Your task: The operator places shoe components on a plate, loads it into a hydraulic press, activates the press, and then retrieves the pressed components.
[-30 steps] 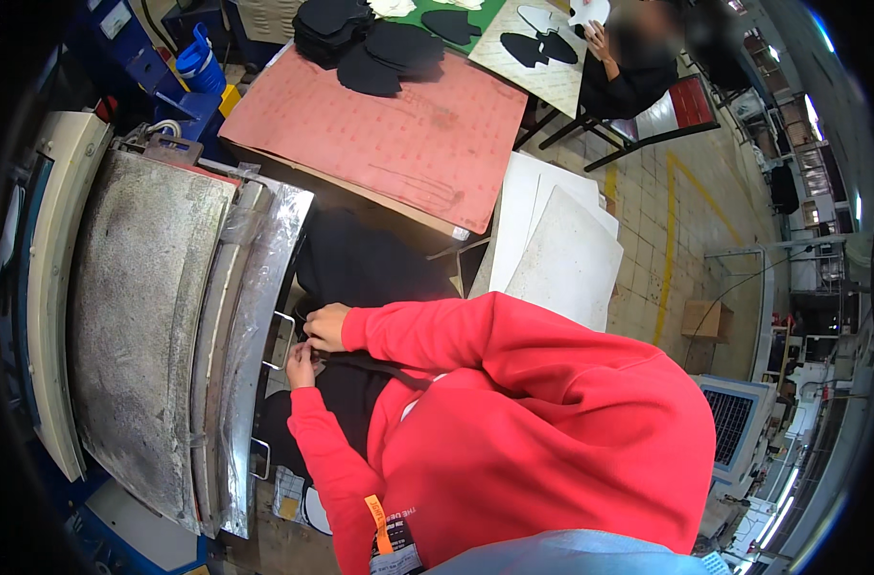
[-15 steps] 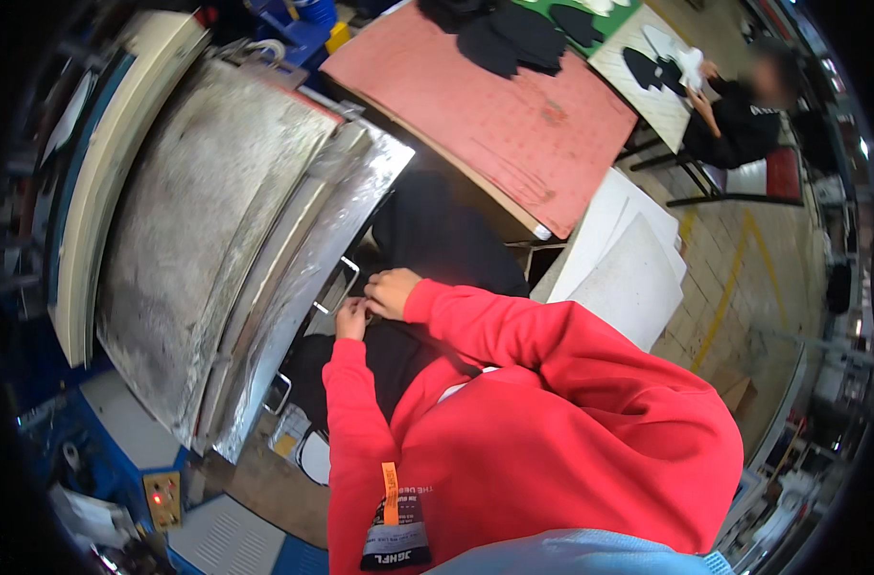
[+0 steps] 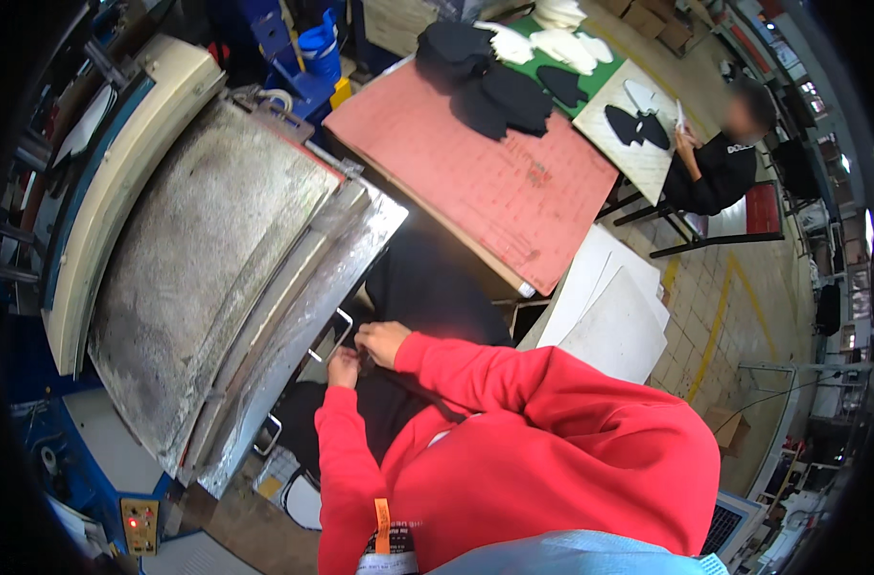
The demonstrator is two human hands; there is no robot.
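Observation:
In front of my body, low over my dark trousers, my left hand (image 3: 343, 368) and my right hand (image 3: 384, 343) meet with fingers curled in. Whatever lies between the fingertips is too small and shaded to make out. Just to the left of both hands is a bent metal handle (image 3: 333, 335), which neither seems to hold. It sticks out from the shiny foil-covered front edge (image 3: 307, 268) of a large press with a worn grey metal plate (image 3: 202, 230). A second metal handle (image 3: 270, 434) sits lower along that edge.
A pink-topped table (image 3: 485, 182) beyond my hands carries stacks of black cut pieces (image 3: 504, 101). White sheets (image 3: 609, 311) lean by its right end. Another person (image 3: 710, 172) sits at a pale table (image 3: 629, 125). A control box (image 3: 138, 525) with a red light stands lower left.
My view has shifted, so the tables and the seated person sit lower in it. My hands stay close together near the handle, fingers still curled.

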